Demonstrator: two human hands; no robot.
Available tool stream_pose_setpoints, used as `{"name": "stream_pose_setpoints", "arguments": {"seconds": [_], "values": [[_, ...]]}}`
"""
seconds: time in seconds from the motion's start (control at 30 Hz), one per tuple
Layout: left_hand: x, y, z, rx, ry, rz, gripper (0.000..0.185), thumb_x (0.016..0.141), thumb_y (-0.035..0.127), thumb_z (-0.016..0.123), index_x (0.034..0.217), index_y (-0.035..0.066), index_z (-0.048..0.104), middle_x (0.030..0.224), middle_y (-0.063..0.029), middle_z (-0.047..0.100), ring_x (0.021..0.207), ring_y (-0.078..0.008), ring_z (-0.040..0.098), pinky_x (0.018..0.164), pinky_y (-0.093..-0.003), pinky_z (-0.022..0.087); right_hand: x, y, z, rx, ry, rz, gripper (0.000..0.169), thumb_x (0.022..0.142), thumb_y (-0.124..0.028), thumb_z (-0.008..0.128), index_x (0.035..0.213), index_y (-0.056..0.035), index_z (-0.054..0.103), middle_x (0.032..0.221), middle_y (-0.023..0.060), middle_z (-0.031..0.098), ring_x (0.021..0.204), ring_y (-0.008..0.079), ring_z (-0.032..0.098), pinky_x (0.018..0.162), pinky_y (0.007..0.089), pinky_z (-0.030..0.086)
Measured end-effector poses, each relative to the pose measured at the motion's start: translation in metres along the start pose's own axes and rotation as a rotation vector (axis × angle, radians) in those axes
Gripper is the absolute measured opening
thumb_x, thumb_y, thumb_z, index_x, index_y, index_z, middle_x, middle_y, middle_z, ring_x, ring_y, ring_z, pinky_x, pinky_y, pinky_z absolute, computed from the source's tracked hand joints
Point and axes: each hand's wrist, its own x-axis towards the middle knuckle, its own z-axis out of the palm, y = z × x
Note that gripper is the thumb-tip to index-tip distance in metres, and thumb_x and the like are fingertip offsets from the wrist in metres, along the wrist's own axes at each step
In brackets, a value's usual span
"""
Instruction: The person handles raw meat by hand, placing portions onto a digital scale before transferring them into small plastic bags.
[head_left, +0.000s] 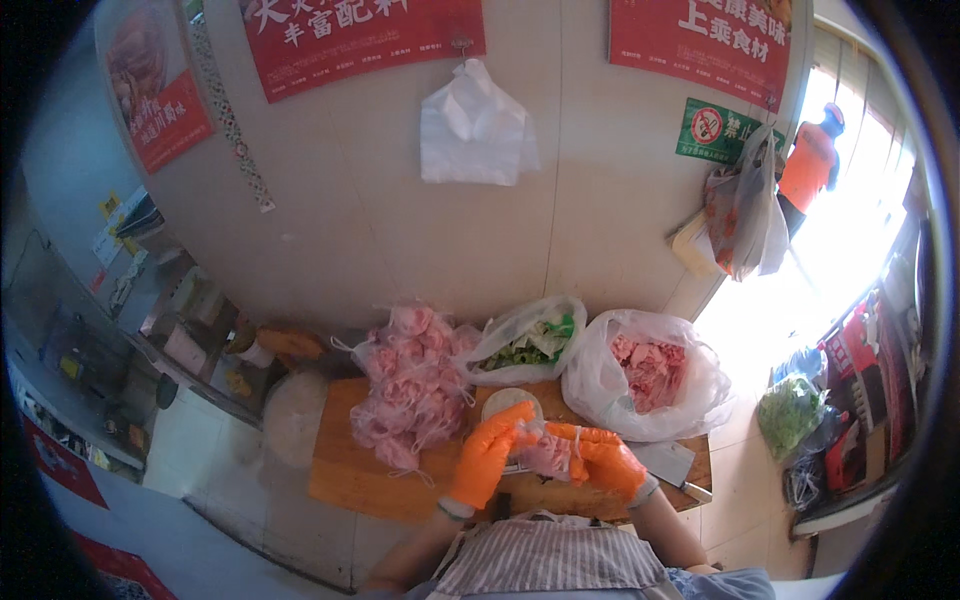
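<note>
My left hand and my right hand, both in orange gloves, grip a small transparent plastic bag with pink meat in it. The bag hangs between them over the wooden table. My right fingers are at the bag's end by a pale strip of twisted plastic; the exact grip is partly hidden. Behind my left fingers lies a pale round dish or pan, partly covered. Right of my right hand lies a cleaver, its handle towards the table's right corner.
Several tied bags of meat are heaped at the left. Along the wall stand an open bag of leafy greens and a large open bag of meat pieces. White plastic bags hang above. A person in an orange vest is outside the doorway.
</note>
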Motion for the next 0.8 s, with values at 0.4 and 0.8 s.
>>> {"name": "stream_pose_setpoints", "arguments": {"seconds": [0.4, 0.8], "values": [[-0.009, -0.039, 0.024, 0.317, -0.227, -0.062, 0.079, 0.091, 0.007, 0.069, 0.160, 0.016, 0.032, 0.106, -0.0051, 0.069, 0.092, -0.0155, 0.065, 0.087, -0.0314, 0.054, 0.028, 0.101, -0.040, -0.831, -0.001, -0.581, 0.037, 0.092, -0.032, 0.068, 0.119, -0.0068, 0.069, 0.102, 0.0094, 0.073, 0.091, 0.0300, 0.068, 0.081, 0.0384, 0.053], [0.019, -0.118, -0.031, -0.390, -0.041, -0.380, 0.028, 0.102, 0.020, 0.056, 0.123, 0.002, 0.062, 0.080, -0.0055, 0.055, 0.070, -0.0179, 0.054, 0.066, -0.0301, 0.045, 0.018, 0.100, -0.073, -0.572, 0.260, -0.092, 0.026, 0.102, -0.026, 0.057, 0.115, -0.0068, 0.068, 0.091, 0.0009, 0.061, 0.076, 0.0170, 0.056, 0.068, 0.0283, 0.045]]}}
